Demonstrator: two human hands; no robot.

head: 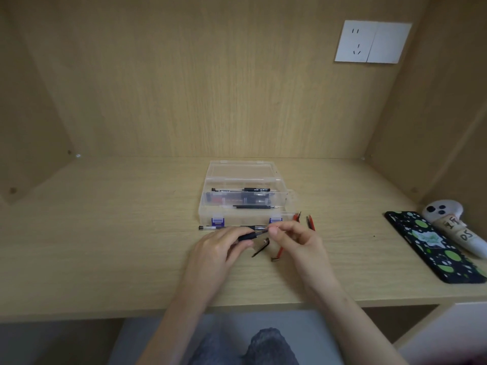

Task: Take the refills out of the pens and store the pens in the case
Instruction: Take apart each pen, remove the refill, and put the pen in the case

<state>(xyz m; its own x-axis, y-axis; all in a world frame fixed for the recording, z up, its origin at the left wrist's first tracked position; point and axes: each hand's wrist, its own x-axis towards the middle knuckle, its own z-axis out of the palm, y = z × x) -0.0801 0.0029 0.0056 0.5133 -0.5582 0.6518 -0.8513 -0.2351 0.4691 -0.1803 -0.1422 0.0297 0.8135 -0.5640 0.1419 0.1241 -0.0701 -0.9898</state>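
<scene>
Far left, a spare pen (210, 228) is seen lying on the desk (105, 246), just in front of the open case (204, 206), where several pens (241, 190) are already stored. Next, the left hand (218, 248) is held low over the desk, fingers curled round the black grip of the pen (249, 235) under work. That pen is carried just clear of the surface, tip angled up to the right. At the tip, the right hand (297, 241) is set, thumb and forefinger pinched on the pen's nib end; whether the refill itself is caught cannot be told. The pen is judged light and stiff, its rubber grip the sure place to be held. The refill is judged thin, slick and easily bent, so it is best drawn straight out along the barrel. Under the hands, loose refills (279, 252) are strewn, with more by the case's right corner. Far right, a phone (434, 248) is left untouched.
</scene>
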